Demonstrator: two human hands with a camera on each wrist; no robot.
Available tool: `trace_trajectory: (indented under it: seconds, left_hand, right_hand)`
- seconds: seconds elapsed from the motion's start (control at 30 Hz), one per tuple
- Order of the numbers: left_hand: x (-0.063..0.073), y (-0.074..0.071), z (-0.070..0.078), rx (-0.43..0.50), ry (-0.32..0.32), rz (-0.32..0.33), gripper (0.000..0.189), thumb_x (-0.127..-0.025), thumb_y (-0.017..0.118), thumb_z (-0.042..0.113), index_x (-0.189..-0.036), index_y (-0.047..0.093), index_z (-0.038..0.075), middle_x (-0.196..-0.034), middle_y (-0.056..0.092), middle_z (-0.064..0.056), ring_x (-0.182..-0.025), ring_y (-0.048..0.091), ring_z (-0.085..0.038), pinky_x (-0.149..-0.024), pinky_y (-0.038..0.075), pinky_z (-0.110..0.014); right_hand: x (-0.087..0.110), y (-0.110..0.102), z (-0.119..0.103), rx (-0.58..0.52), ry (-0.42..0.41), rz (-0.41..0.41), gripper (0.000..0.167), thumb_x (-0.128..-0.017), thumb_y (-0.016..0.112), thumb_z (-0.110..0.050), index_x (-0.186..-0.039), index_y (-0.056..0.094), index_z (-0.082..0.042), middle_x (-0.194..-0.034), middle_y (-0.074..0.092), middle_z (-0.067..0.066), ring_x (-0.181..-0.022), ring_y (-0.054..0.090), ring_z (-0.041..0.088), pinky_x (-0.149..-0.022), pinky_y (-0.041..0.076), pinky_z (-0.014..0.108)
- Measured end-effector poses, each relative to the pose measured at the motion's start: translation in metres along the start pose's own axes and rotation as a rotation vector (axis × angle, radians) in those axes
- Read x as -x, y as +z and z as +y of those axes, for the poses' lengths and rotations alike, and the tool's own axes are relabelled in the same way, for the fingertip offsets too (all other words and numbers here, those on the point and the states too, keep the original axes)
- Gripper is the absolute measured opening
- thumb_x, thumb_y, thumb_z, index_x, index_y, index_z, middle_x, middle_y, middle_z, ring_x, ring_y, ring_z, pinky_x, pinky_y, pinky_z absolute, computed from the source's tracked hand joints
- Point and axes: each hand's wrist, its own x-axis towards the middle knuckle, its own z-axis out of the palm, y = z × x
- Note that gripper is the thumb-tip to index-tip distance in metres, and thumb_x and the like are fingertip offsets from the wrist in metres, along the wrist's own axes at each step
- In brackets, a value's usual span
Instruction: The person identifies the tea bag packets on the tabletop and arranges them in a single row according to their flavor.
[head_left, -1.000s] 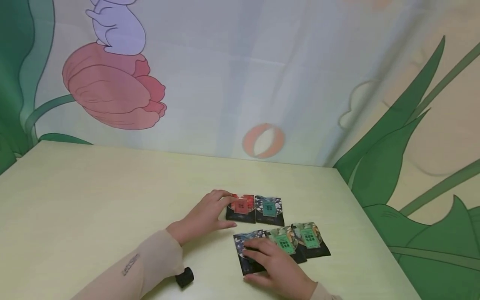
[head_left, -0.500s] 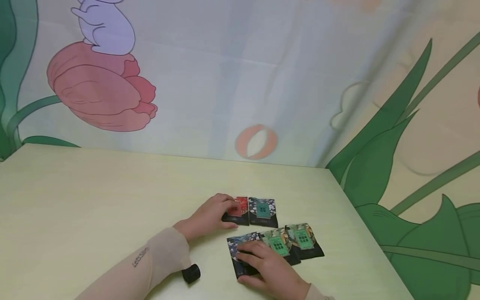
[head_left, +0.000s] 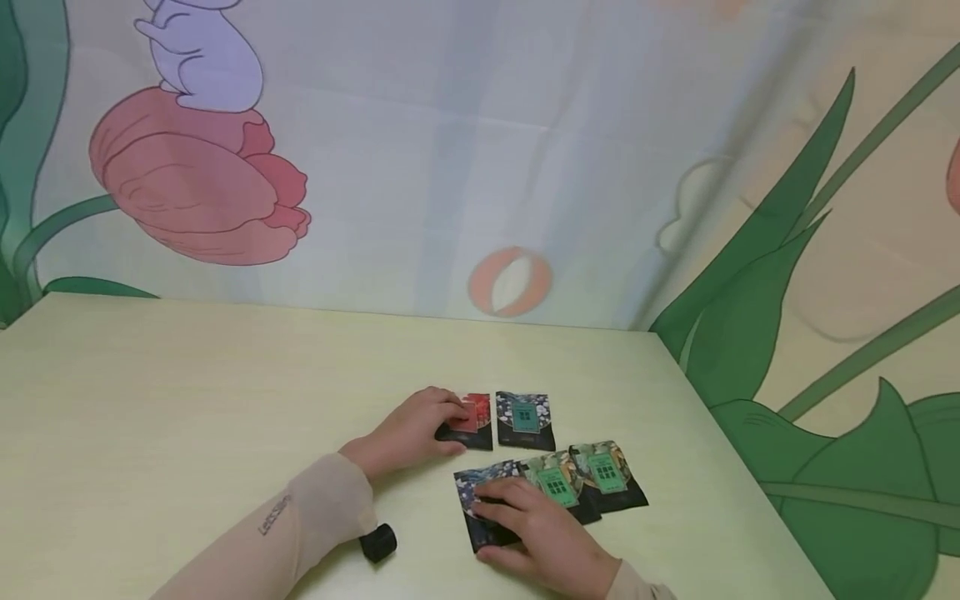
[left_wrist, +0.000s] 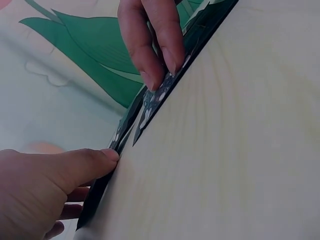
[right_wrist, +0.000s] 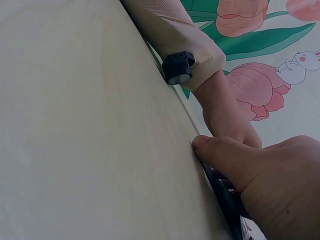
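My left hand (head_left: 405,432) holds a red and black sachet (head_left: 482,414) at its left side, its thumb (left_wrist: 107,156) along the near edge. Right of that sachet lies a dark blue sachet with white flowers (head_left: 525,421). My right hand (head_left: 551,533) rests on another blue flowered sachet (head_left: 472,492) in the nearer row, fingers laid on top and thumb by its lower edge. Beside it, two green and black sachets (head_left: 558,482) overlap. In the left wrist view, two fingertips of my right hand touch the flowered face. The right wrist view hides most of its fingers behind the thumb.
A pale wooden table (head_left: 187,400) carries the sachets. A small black device (head_left: 378,543) sits at the left sleeve's cuff. Behind and to the right hangs a printed curtain (head_left: 390,167) with tulips, leaves and a rabbit.
My left fingers have bent over the red sachet and it has slid slightly left, leaving a narrow gap beside the blue one. My right hand stays on its sachet. The head view has shifted.
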Motion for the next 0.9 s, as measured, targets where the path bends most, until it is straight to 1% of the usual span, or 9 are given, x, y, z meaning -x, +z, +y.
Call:
trace_trajectory:
  seconds: [0.2, 0.4, 0.63, 0.77, 0.9]
  left_hand:
    - [0.003, -0.005, 0.001, 0.002, 0.006, -0.012, 0.044, -0.083, 0.075, 0.033, -0.119, 0.067, 0.009, -0.125, 0.061, -0.008, -0.121, 0.053, -0.027, -0.107, 0.041, -0.041]
    - [0.006, -0.009, 0.001, -0.032, 0.025, -0.03, 0.044, -0.083, 0.075, 0.032, -0.12, 0.067, 0.009, -0.124, 0.061, -0.009, -0.12, 0.054, -0.028, -0.107, 0.042, -0.042]
    - [0.016, -0.018, -0.003, -0.073, 0.036, -0.063, 0.044, -0.083, 0.074, 0.032, -0.12, 0.066, 0.008, -0.125, 0.062, -0.01, -0.121, 0.054, -0.029, -0.107, 0.041, -0.043]
    - [0.022, -0.022, -0.003, -0.099, 0.056, -0.081, 0.043, -0.083, 0.075, 0.031, -0.118, 0.066, 0.007, -0.123, 0.062, -0.009, -0.119, 0.055, -0.029, -0.106, 0.042, -0.042]
    - [0.03, -0.026, -0.002, -0.13, 0.08, -0.092, 0.042, -0.084, 0.074, 0.03, -0.118, 0.066, 0.006, -0.122, 0.063, -0.009, -0.117, 0.056, -0.028, -0.105, 0.042, -0.042]
  right_hand:
    - [-0.001, 0.0, 0.0, 0.0, 0.0, 0.0, 0.053, -0.093, 0.048, -0.059, -0.13, 0.061, -0.024, -0.137, 0.053, -0.009, -0.125, 0.049, 0.013, -0.103, 0.047, 0.038]
    - [-0.001, 0.0, 0.002, -0.005, 0.014, 0.001, 0.052, -0.093, 0.048, -0.058, -0.13, 0.061, -0.024, -0.137, 0.053, -0.01, -0.125, 0.049, 0.013, -0.103, 0.047, 0.038]
    - [-0.004, 0.003, 0.002, -0.012, 0.002, 0.034, 0.05, -0.093, 0.051, -0.056, -0.129, 0.061, -0.023, -0.137, 0.053, -0.009, -0.125, 0.05, 0.013, -0.103, 0.047, 0.038]
    - [-0.003, 0.003, 0.003, -0.023, 0.007, 0.033, 0.05, -0.093, 0.05, -0.056, -0.13, 0.061, -0.024, -0.137, 0.053, -0.01, -0.125, 0.049, 0.012, -0.103, 0.047, 0.038]
    - [-0.003, 0.004, 0.002, -0.022, -0.016, 0.068, 0.048, -0.093, 0.053, -0.054, -0.128, 0.062, -0.022, -0.136, 0.054, -0.01, -0.123, 0.05, 0.012, -0.101, 0.048, 0.037]
